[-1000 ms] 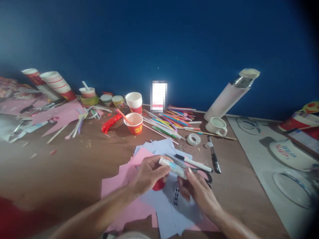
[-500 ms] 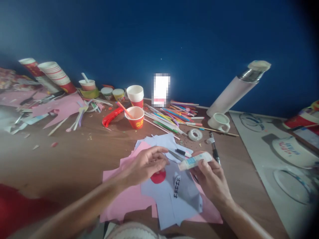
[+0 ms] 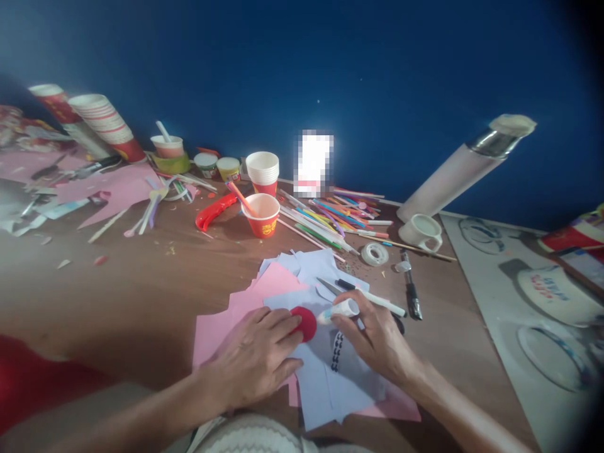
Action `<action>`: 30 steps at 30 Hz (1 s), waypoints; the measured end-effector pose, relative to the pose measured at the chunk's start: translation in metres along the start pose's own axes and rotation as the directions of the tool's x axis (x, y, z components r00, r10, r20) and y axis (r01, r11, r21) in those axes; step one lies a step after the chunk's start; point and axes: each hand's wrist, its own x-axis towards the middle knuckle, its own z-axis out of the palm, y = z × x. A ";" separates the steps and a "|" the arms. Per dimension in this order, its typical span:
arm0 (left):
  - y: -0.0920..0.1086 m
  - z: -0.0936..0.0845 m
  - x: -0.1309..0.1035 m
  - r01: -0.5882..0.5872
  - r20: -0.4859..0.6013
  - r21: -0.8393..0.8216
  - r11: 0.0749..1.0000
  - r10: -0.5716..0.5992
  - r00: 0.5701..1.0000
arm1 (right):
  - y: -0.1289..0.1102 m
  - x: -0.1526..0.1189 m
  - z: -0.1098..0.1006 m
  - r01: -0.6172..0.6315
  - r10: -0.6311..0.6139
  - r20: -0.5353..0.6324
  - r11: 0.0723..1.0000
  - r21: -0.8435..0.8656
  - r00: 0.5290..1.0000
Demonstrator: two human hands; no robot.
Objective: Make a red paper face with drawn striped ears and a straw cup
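My left hand (image 3: 264, 352) lies flat with fingers stretched out, its fingertips on the edge of a round red paper piece (image 3: 307, 324). In my right hand (image 3: 375, 336) is a small white glue bottle (image 3: 340, 309), tilted so that its tip is close to the right edge of the red piece. Under both hands is a pile of light blue paper (image 3: 315, 384) and pink paper (image 3: 221, 333). A sheet of black-and-white googly eyes (image 3: 337, 352) sits below the bottle. Scissors (image 3: 329, 286) and a capped white marker (image 3: 384, 304) lie beyond my right hand, partly covered by it.
Farther back stand a red paper cup (image 3: 262, 220), a stack of cups (image 3: 262, 167) and a red-handled tool (image 3: 214, 212). Coloured sticks (image 3: 325, 220), a tape roll (image 3: 374, 254), a white mug (image 3: 421, 234), a pen (image 3: 412, 292) and a tall flask (image 3: 457, 173) are at the right.
My left hand has come down onto the red piece. My right hand has turned the glue bottle, bringing its tip down beside the red piece; the marker shows more fully.
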 end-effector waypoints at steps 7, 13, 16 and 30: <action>-0.002 0.012 -0.002 -0.014 -0.056 0.044 0.999 0.016 0.998 | 0.003 0.015 0.009 0.186 -0.188 0.014 0.959 -0.214 0.982; -0.005 0.016 -0.003 -0.017 -0.112 0.028 0.999 0.020 0.993 | 0.007 0.022 0.018 0.282 -0.283 0.039 0.918 -0.277 0.958; -0.005 0.015 -0.003 -0.024 -0.119 0.022 0.999 0.026 0.993 | 0.009 0.021 0.020 0.328 -0.332 0.049 0.881 -0.340 0.942; -0.007 0.019 -0.002 -0.047 -0.111 0.064 0.997 0.053 0.992 | 0.001 0.021 0.017 0.363 -0.354 0.098 0.841 -0.402 0.930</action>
